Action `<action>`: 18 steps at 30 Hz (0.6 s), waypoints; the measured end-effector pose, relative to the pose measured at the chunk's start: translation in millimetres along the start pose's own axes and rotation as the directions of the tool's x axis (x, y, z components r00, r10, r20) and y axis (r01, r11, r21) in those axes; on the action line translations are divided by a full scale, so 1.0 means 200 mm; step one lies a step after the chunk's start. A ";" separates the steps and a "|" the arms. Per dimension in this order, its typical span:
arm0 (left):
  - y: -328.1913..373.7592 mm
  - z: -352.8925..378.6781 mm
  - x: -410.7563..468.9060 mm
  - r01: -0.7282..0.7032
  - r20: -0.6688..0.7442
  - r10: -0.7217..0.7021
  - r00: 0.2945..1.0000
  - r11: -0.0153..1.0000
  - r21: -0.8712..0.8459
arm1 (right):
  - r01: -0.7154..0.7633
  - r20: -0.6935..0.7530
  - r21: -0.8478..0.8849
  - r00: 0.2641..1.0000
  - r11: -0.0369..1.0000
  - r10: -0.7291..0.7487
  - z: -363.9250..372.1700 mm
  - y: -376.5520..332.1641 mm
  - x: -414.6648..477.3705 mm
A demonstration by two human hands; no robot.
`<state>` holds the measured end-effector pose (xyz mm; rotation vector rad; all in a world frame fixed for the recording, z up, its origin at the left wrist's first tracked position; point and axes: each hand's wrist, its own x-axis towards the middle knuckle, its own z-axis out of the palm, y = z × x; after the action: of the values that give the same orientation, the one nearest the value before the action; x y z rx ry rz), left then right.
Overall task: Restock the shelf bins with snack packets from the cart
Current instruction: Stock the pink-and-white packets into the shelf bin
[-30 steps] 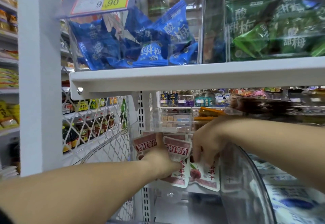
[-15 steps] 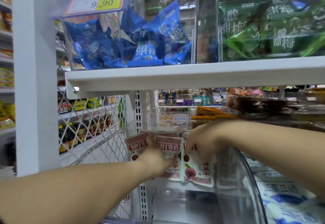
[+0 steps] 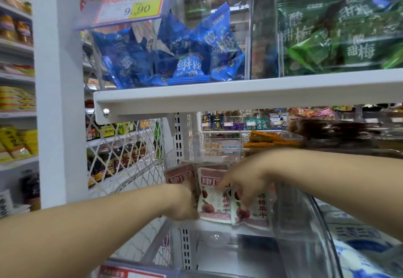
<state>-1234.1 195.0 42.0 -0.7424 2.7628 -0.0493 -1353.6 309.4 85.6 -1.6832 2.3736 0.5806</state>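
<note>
Several pink-and-white plum snack packets [image 3: 214, 203] stand upright side by side inside a clear plastic shelf bin [image 3: 218, 149] under the white shelf. My left hand [image 3: 185, 203] grips the left side of the packet bunch, fingers curled around it. My right hand [image 3: 244, 181] rests on the front of the packets, fingers spread and pinching a packet's top; another packet [image 3: 255, 212] hangs below it. The packets' far left ones [image 3: 180, 175] are darker and blurred.
The white shelf [image 3: 239, 96] above carries a clear bin of blue packets [image 3: 174, 59] with a 9.90 price tag [image 3: 133, 8] and a bin of green packets [image 3: 340, 37]. A white upright post [image 3: 58, 81] and wire mesh [image 3: 130, 157] stand left. A curved clear bin wall [image 3: 305, 234] lies right.
Both hands have shifted the packet bunch slightly; my right hand slid down over the packet fronts. The view moved a little to the right.
</note>
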 end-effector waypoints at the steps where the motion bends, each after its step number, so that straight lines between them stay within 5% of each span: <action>1: 0.02 0.01 -0.03 0.008 0.038 -0.010 0.999 0.998 0.056 | -0.006 0.034 0.007 0.999 1.000 0.006 0.01 -0.01 0.02; 7: 0.07 0.05 -0.03 0.024 0.055 -0.034 0.998 0.985 0.173 | -0.048 0.018 0.012 0.999 0.999 0.048 0.01 0.01 0.02; 18: 0.07 0.00 -0.06 0.005 -0.038 -0.004 0.999 0.999 0.035 | -0.029 -0.040 0.186 0.999 0.982 0.037 0.02 0.06 -0.03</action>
<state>-1229.9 212.8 43.6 -0.7458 2.7888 -0.1132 -1363.0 319.2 86.4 -1.5946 2.4049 0.3192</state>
